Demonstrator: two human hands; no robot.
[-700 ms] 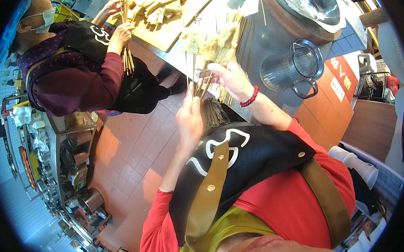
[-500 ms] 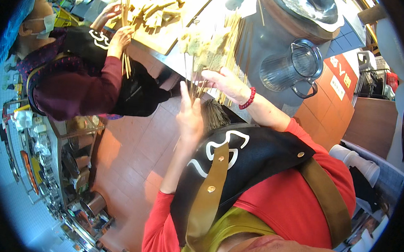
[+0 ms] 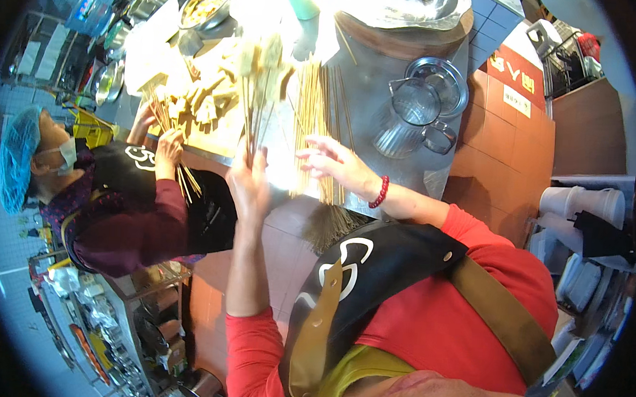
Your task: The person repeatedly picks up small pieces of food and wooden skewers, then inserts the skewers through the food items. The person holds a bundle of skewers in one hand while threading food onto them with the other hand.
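My left hand [image 3: 249, 184] is closed round the lower ends of several thin skewers [image 3: 254, 120], held upright. Pale food pieces [image 3: 259, 57] sit at their upper ends, washed out by glare, so their kind is unclear. My right hand [image 3: 339, 169], a red bead bracelet [image 3: 380, 192] on its wrist, is over the near part of a bundle of bare wooden sticks [image 3: 312, 97] on the metal table. Its fingers are apart and nothing shows in them. Beyond that hand stands a ribbed glass jug [image 3: 400, 131] with a handle.
At left a co-worker's hands [image 3: 168, 147] hold a bunch of sticks beside a board [image 3: 224, 132] heaped with yellowish pieces [image 3: 205, 95]. A bowl of food [image 3: 207, 4], a teal cup [image 3: 302, 2] and a large round vessel [image 3: 413, 37] stand farther back. Brush-like bristles [image 3: 331, 228] show below the table edge.
My left hand has carried the food-tipped skewers left and away from my right hand. My right hand has come off them and stays by the bare sticks. The view has shifted.
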